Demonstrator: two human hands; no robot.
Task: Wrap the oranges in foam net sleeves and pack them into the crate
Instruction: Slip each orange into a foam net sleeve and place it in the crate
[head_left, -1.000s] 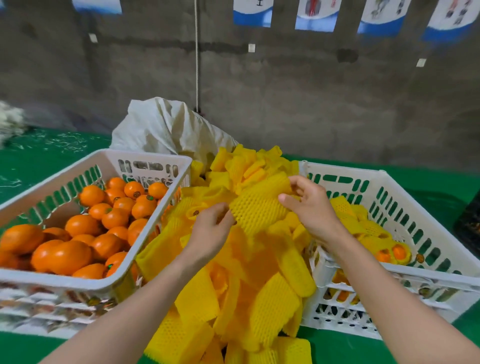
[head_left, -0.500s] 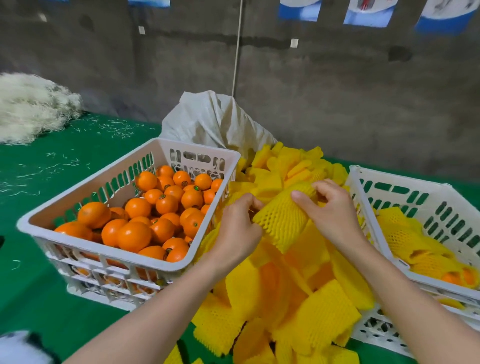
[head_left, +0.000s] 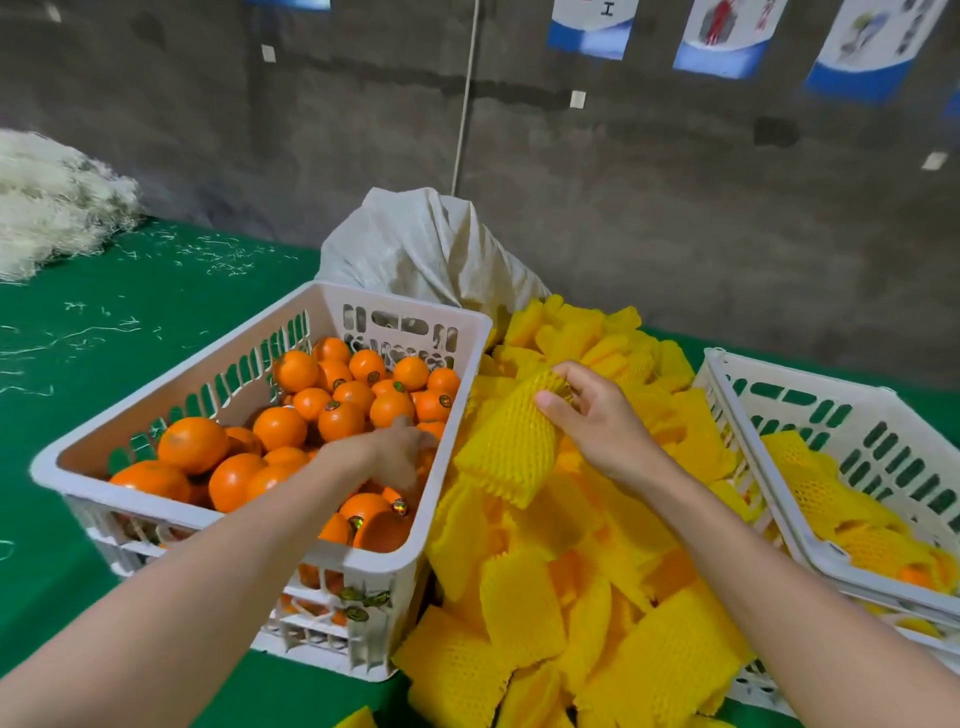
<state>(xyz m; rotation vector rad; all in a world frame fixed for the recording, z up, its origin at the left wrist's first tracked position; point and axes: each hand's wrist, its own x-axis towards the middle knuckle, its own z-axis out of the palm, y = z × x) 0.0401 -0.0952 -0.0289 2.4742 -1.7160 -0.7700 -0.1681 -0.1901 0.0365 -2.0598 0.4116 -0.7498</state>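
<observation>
My right hand (head_left: 597, 421) pinches the top of a yellow foam net sleeve (head_left: 509, 447), which hangs above the loose pile of sleeves (head_left: 597, 613) between the two crates. My left hand (head_left: 400, 452), blurred by motion, reaches down among the bare oranges (head_left: 337, 415) in the white crate on the left (head_left: 405, 304). Its fingers point down at an orange near the crate's right wall; whether they grip it is unclear. The white crate on the right (head_left: 805, 374) holds several oranges wrapped in yellow sleeves (head_left: 831, 499).
A white cloth sack (head_left: 431, 249) stands behind the sleeve pile against the grey wall. A heap of white fibre (head_left: 52, 202) lies at the far left on the green table cover (head_left: 130, 322), with stray threads scattered around it.
My left hand let go of the sleeve and moved left into the orange crate. My right hand now holds the sleeve alone. The view has swung left.
</observation>
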